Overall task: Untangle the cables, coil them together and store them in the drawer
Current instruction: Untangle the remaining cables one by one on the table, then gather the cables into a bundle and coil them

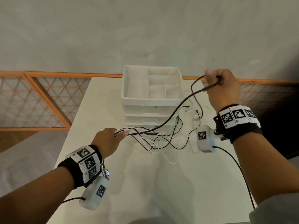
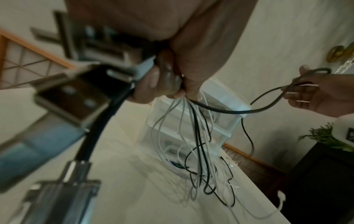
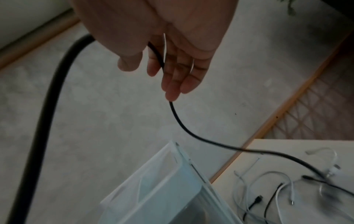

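My left hand (image 1: 120, 133) (image 2: 172, 84) grips a bundle of thin white and black cables (image 1: 161, 139) (image 2: 199, 144) just above the table, in front of the white drawer unit (image 1: 152, 101) (image 3: 162, 189). The strands hang from my fist in a tangled heap on the tabletop. One thicker black cable (image 1: 178, 109) (image 2: 229, 111) (image 3: 191, 134) runs up and right from that fist to my right hand (image 1: 213, 81) (image 3: 164, 71), which holds it raised beside the unit's open top tray. The cable passes between thumb and fingers and loops back down behind the hand.
The pale table (image 1: 145, 183) ends close behind the drawer unit. Loose cable ends (image 3: 277, 189) lie to the right of the unit. An orange-framed lattice rail (image 1: 32, 101) runs along the wall. Dark furniture with a green plant (image 2: 325, 136) stands off the table's right side.
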Action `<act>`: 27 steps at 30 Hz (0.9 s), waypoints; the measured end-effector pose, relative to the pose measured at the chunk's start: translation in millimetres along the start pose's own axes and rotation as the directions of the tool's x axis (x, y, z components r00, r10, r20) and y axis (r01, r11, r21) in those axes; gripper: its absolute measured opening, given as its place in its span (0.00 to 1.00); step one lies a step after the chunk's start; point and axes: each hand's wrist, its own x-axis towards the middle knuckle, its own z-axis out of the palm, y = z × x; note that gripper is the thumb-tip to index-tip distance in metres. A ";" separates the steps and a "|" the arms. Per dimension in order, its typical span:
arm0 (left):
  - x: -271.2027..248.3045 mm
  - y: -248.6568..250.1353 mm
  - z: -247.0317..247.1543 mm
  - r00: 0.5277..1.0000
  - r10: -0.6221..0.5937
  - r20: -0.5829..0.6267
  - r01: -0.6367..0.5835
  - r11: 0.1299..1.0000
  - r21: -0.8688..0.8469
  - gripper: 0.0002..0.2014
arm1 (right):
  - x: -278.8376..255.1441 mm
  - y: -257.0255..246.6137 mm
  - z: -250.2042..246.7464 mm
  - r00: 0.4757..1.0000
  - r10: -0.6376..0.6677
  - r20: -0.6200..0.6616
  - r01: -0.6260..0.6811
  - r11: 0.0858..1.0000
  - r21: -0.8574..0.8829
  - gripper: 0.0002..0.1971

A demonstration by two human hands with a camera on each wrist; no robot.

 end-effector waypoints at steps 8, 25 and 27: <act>-2.9 3.5 -16.7 0.999 0.022 -0.028 -0.028 0.972 -0.234 0.24 | -33.9 66.5 6.9 0.885 0.284 0.369 -0.060 0.855 -0.514 0.29; -36.5 40.1 -31.5 0.826 0.488 0.283 -0.412 0.864 -0.287 0.19 | -139.0 44.9 38.8 0.715 0.276 0.643 0.065 0.889 -0.454 0.05; -33.5 26.6 -20.5 0.816 0.453 0.359 -0.436 0.890 -0.132 0.17 | -137.7 63.9 31.0 0.871 0.168 0.462 0.079 0.880 -0.469 0.05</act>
